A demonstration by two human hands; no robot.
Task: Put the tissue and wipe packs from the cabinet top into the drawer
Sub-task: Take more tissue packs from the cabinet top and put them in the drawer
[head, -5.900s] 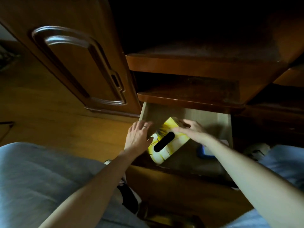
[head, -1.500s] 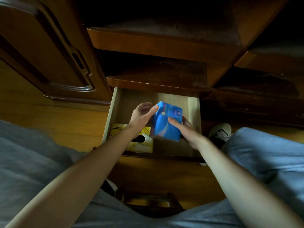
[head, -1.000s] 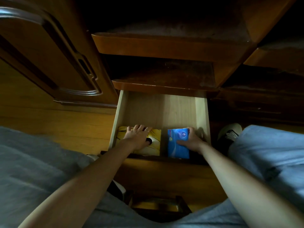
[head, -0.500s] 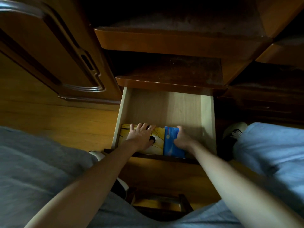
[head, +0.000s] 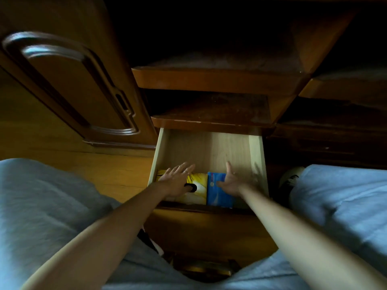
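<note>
Lying side by side at the front of the pulled-out pale wooden drawer (head: 256, 151) are a yellow tissue box (head: 198, 190) and a blue wipe pack (head: 216, 194). Both hands are spread: left hand (head: 175, 180) over the box, right hand (head: 230, 182) beside the pack.

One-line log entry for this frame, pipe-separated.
drawer: open | yellow tissue pack: inside, front left | blue wipe pack: inside, beside it | left hand: open | right hand: open

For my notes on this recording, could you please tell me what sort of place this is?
Probably a room at home, perhaps a bedroom: a dark wooden cabinet with shelves and an open drawer, a wooden floor, and a shoe beside the cabinet.
</note>
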